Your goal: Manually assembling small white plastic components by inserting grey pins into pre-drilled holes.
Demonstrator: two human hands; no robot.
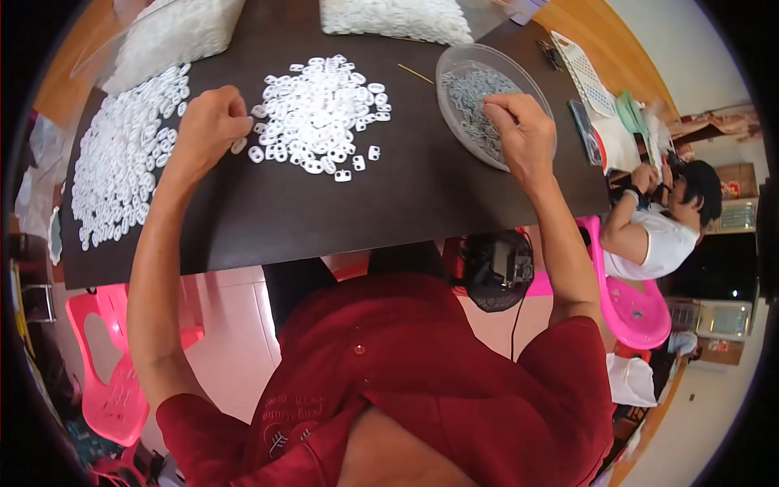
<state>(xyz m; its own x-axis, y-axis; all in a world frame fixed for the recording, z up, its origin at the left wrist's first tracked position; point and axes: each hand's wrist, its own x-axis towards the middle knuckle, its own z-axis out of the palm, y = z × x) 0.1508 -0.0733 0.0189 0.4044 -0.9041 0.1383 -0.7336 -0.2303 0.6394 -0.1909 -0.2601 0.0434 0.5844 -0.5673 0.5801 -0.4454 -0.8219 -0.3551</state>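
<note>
My left hand (pixel 213 126) is closed in a pinch beside the left edge of a loose pile of small white plastic pieces with holes (pixel 324 114). One white piece (pixel 238 146) shows just below its fingertips; whether the fingers grip anything is hidden. Over the right side of a round clear dish (pixel 445 81), my right hand (pixel 523 134) has thumb and fingers pressed together. The dish holds many small grey screw-like pieces (pixel 479 101). What, if anything, is in the right fingers is too small to make out.
A wider spread of white pieces (pixel 114 174) covers the dark table's (pixel 341 223) left side. Two clear bags of white pieces (pixel 174 40) (pixel 398 18) lie at the back. A thin stick (pixel 415 74) and a phone (pixel 586 130) lie nearby. A person (pixel 657 219) sits at right.
</note>
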